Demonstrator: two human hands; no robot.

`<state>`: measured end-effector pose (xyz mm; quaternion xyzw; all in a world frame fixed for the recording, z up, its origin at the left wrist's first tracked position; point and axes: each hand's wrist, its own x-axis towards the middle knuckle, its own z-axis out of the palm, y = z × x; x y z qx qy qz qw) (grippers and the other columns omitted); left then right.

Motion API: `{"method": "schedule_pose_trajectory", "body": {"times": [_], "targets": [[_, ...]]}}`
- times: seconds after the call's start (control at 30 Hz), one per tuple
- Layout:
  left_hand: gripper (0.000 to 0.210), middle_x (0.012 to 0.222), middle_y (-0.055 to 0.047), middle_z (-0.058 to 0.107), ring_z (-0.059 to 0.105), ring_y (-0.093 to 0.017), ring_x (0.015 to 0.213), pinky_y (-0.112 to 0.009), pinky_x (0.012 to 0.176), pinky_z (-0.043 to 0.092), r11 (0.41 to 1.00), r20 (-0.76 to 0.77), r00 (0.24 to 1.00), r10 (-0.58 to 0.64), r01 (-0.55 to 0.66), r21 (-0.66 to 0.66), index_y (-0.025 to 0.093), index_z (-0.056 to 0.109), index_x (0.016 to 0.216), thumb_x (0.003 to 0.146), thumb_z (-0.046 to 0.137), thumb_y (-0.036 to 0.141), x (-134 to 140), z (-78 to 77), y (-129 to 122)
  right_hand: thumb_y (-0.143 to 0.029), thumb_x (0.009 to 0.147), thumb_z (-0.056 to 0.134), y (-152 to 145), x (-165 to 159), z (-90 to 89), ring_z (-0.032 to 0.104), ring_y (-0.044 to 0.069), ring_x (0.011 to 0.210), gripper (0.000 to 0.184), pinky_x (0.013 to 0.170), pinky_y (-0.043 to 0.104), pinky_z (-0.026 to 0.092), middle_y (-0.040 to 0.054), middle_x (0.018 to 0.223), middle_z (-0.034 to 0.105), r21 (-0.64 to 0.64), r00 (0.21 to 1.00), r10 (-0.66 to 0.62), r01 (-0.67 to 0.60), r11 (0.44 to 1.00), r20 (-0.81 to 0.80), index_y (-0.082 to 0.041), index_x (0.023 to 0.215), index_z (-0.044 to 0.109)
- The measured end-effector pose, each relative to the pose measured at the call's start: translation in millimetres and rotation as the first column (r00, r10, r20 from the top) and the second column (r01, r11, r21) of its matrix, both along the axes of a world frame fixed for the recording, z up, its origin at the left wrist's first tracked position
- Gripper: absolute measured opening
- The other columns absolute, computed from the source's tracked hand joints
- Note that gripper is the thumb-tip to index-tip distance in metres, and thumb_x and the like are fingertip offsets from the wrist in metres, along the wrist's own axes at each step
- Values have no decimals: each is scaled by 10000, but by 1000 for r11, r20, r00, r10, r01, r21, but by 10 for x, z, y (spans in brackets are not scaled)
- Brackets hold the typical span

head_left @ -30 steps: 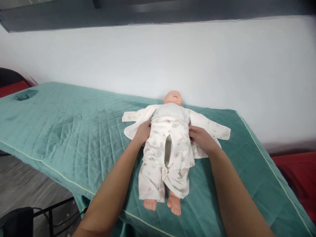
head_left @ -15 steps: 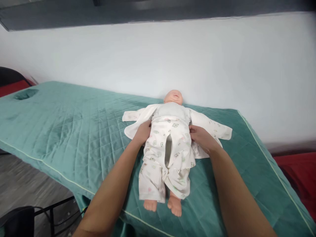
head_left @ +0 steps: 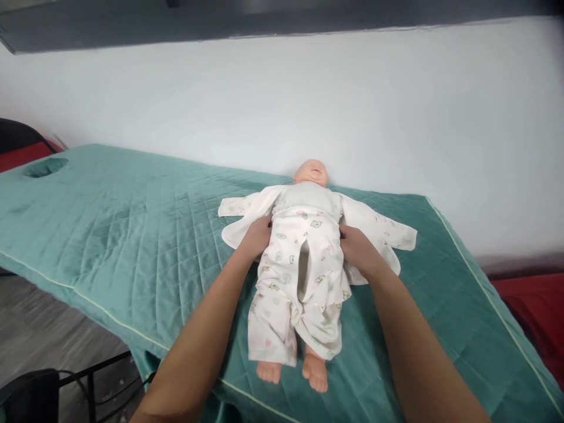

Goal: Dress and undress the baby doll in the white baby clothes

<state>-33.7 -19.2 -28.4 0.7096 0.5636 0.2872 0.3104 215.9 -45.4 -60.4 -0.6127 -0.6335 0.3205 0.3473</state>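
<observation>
A baby doll (head_left: 311,172) lies on its back, head toward the wall and bare feet toward me. It wears patterned white baby pants (head_left: 324,252), split at the crotch and pulled high over the belly. My left hand (head_left: 258,237) is closed at the pants' left side, its fingertips partly hidden by the cloth. On the opposite side my right hand (head_left: 358,248) grips the pants' edge with curled fingers. A white baby jacket (head_left: 368,216) lies spread open beneath the doll, both sleeves stretched outward. The doll's chest is pale grey.
Green quilted cover (head_left: 132,235) drapes the bed, which has a face hole (head_left: 46,167) at the far left. Behind it rises a white wall (head_left: 264,100). Red seats show at both sides, and a black chair (head_left: 30,395) stands at lower left.
The right hand's fingers have curled in more against the pants. The doll's legs appear shifted very slightly right and toward me; the left hand has barely moved.
</observation>
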Motion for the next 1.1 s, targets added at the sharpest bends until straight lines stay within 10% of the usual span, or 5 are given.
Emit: {"method": "schedule_pose_trajectory", "body": {"times": [0.23,0.5,0.83,1.1], "targets": [[270,919,-112,763,661,-317,925,-351,818,514,992,98,989,-111,116,-44,80,741,853,751,586,277,6,146,-69,-205,714,543,-104,-37,70,649,275,922,358,803,356,506,52,948,751,60,989,64,-56,997,-137,-199,1005,751],[256,1001,-134,755,610,-360,1109,-388,896,520,962,294,955,24,59,-267,84,760,883,755,630,264,75,382,-203,-229,681,642,-133,-67,68,664,308,948,394,831,397,531,80,911,757,-10,965,20,-23,1000,-261,-196,1062,738],[229,946,-125,766,678,-307,969,-448,957,498,921,538,842,35,181,-344,100,745,903,718,618,146,50,211,-126,-247,704,627,-119,-4,-33,678,318,926,335,798,389,548,88,891,763,-92,959,-31,5,996,-283,-174,1008,748],[346,1045,-155,742,597,-371,1126,-470,1017,453,969,292,948,-123,179,-171,87,736,950,717,732,342,43,338,-195,-253,750,613,-123,-15,-40,641,323,1076,302,942,425,508,65,987,758,33,961,72,-65,997,-267,-213,1020,740]]}}
